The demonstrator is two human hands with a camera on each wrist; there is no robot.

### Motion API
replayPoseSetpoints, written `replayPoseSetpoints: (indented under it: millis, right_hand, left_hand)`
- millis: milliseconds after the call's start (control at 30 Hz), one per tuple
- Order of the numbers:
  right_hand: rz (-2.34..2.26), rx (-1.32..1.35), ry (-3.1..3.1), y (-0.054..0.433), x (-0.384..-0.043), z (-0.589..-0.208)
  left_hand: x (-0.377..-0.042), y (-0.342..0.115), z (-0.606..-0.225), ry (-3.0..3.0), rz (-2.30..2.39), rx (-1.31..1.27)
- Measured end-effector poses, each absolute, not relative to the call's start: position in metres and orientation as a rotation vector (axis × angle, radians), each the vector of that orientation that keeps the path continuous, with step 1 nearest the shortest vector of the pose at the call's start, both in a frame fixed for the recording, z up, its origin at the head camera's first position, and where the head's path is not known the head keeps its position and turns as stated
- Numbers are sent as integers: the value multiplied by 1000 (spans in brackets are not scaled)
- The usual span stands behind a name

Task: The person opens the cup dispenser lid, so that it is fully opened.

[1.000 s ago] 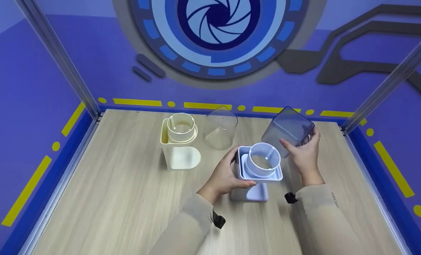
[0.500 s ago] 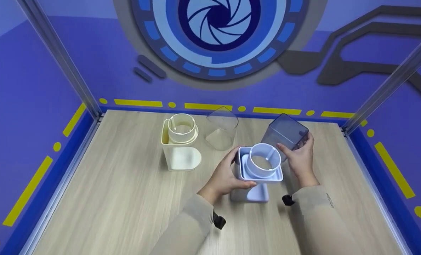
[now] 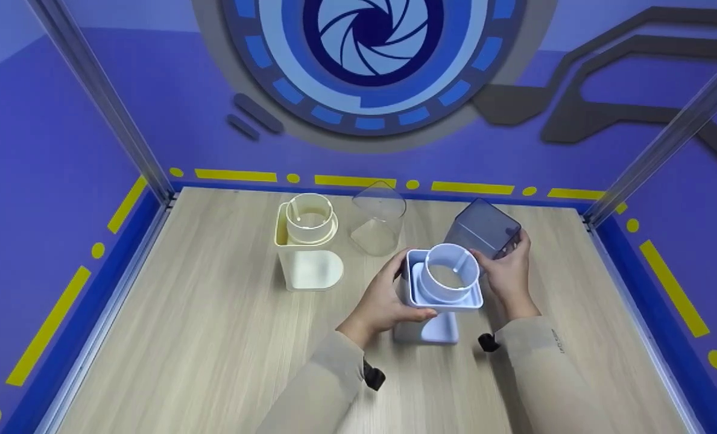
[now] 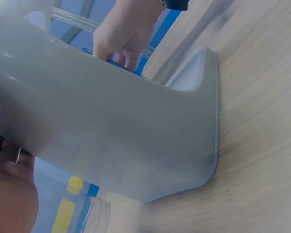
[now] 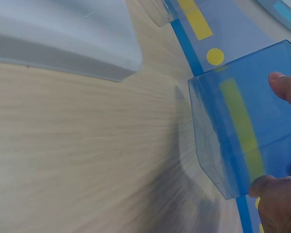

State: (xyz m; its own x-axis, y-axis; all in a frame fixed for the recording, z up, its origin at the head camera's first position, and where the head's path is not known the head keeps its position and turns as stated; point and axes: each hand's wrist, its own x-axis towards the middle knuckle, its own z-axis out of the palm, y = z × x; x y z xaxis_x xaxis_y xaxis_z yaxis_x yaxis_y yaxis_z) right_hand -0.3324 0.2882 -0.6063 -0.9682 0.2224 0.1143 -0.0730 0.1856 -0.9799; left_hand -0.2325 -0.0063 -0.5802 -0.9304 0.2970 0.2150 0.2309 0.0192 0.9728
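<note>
My left hand point(image 3: 382, 301) grips the side of a light-blue plastic dispenser stand point(image 3: 451, 294), upright, with a square tray top, a round collar and a flat foot. Its smooth back point(image 4: 102, 116) fills much of the left wrist view; whether the foot touches the table I cannot tell. Behind and right of the stand, my right hand point(image 3: 509, 274) holds a see-through blue-tinted square container point(image 3: 482, 226). In the right wrist view, thumb and fingers span this container point(image 5: 242, 126), tilted and raised off the table. The stand's collar partly hides it from the head view.
A matching cream-yellow dispenser stand point(image 3: 310, 234) is upright on the wooden table point(image 3: 213, 325), left of my hands. Beside it, near the back wall, stands a clear colourless container point(image 3: 375, 226). Purple-blue panels point(image 3: 189, 120) and metal posts point(image 3: 666, 135) enclose the table.
My right hand has brought the tinted container down and left, closer to the light-blue stand. The left hand and the stand have hardly moved.
</note>
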Motion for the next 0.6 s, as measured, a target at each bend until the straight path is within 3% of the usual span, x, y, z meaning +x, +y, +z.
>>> replayPoseSetpoints:
  millis: [600]
  right_hand:
    - [1976, -210, -2194, 284, -336, -619]
  left_hand:
    - [-233, -8, -583, 2216, 2083, 598]
